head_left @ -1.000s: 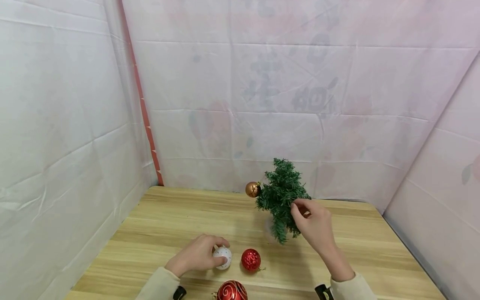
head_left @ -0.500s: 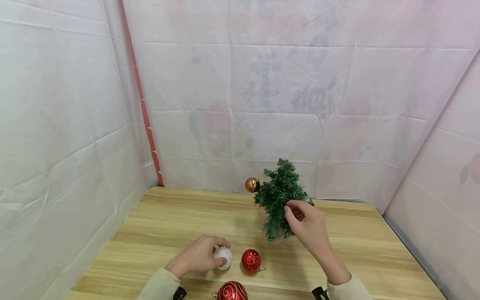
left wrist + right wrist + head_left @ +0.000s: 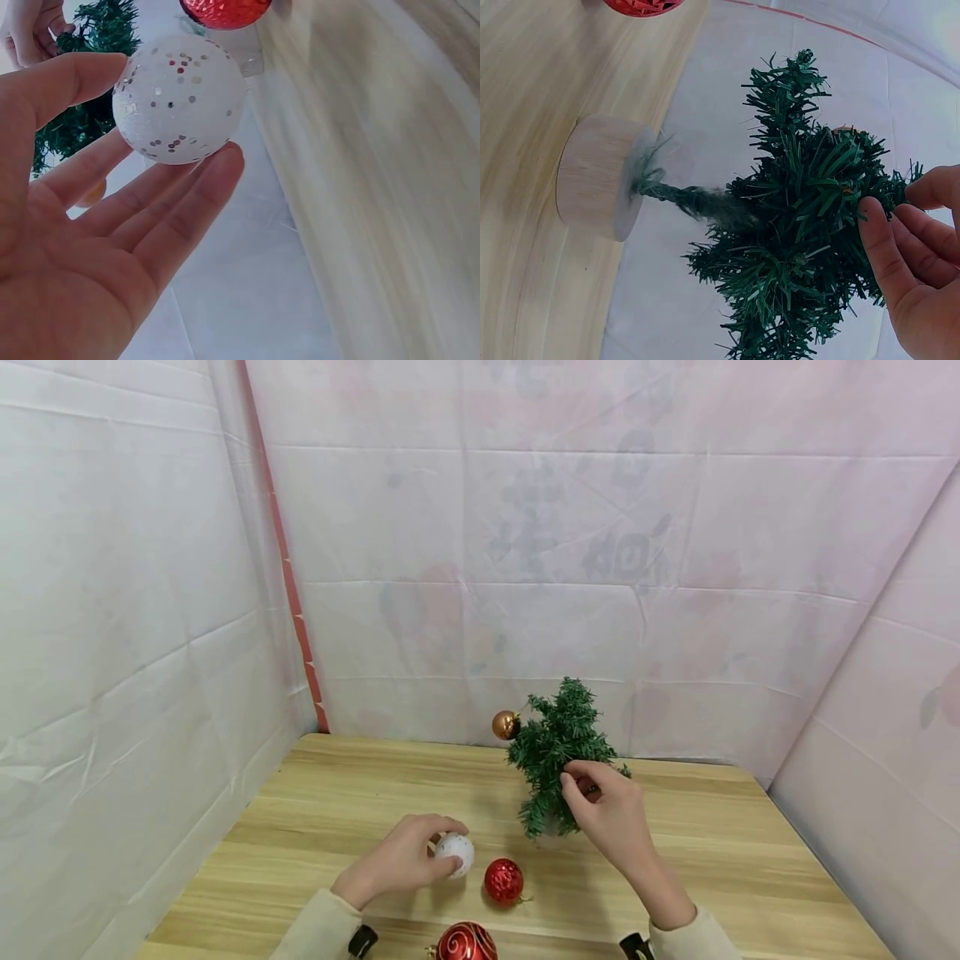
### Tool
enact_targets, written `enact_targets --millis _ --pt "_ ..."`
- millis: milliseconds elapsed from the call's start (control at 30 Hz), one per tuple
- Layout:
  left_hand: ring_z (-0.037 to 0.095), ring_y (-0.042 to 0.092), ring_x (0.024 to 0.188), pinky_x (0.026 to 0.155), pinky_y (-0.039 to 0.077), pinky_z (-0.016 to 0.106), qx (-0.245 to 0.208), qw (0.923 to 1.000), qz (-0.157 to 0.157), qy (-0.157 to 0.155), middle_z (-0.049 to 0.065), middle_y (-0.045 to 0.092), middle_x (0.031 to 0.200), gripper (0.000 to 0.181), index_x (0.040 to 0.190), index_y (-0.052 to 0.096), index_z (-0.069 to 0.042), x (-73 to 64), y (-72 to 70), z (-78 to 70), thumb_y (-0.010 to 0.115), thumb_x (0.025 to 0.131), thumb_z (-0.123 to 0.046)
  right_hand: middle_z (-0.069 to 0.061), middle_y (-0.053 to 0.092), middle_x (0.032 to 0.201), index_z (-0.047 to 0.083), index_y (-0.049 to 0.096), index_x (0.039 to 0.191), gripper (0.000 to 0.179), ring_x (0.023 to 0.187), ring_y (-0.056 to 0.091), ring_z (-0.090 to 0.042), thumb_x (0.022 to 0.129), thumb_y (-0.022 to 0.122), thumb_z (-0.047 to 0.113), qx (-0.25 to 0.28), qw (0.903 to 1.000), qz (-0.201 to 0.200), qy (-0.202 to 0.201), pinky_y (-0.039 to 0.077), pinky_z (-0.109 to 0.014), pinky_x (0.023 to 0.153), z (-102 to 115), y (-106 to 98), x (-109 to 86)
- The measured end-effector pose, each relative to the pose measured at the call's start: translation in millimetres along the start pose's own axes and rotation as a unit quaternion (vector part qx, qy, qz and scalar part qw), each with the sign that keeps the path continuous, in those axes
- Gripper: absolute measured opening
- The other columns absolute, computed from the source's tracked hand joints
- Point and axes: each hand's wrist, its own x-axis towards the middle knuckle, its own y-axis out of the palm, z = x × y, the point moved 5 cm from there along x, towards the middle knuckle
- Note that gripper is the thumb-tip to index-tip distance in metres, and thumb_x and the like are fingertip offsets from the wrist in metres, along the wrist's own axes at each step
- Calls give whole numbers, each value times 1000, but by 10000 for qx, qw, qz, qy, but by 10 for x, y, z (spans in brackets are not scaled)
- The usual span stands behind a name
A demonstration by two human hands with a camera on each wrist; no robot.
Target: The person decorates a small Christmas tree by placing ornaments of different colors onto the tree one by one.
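Note:
My left hand (image 3: 405, 858) grips a white Christmas ball (image 3: 456, 853) between thumb and fingers. Small shiny dots cover the ball (image 3: 180, 101) in the left wrist view, where the fingers lie around its lower side. At the small green artificial Christmas tree (image 3: 558, 735), my right hand (image 3: 609, 806) pinches a branch on the near side. A round pale wooden base (image 3: 596, 176) carries the tree, upright on the table. From a branch on the tree's left side hangs a copper-coloured ball (image 3: 506, 725).
A shiny red ball (image 3: 503, 882) lies on the wooden table (image 3: 360, 793) just right of the left hand. Closer to me is a red ball with gold swirls (image 3: 467, 943), partly cut off by the frame. White cloth (image 3: 375, 635) hangs behind and at both sides.
My right hand has moved left, and the tree has turned with it; its copper-coloured ball sits slightly higher in view. My left hand has shifted the white ball up and slightly right.

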Motion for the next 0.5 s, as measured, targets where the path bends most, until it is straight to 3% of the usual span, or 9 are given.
enact_targets --millis 367,500 --pt "13 65 98 74 56 20 -273 9964 -756 -278 4 66 124 39 127 66 -15 12 60 -304 73 89 -22 5 69 82 6 75 97 15 66 62 -5 85 73 -1 464 9984 178 -270 49 -11 57 -107 -25 18" --pt "12 65 97 76 57 21 -382 9935 -1044 -235 4 65 124 40 129 65 -15 8 91 -414 73 90 -21 5 69 81 5 75 97 14 66 62 -4 85 73 -1 630 9970 284 -339 49 -12 56 -143 -36 19"
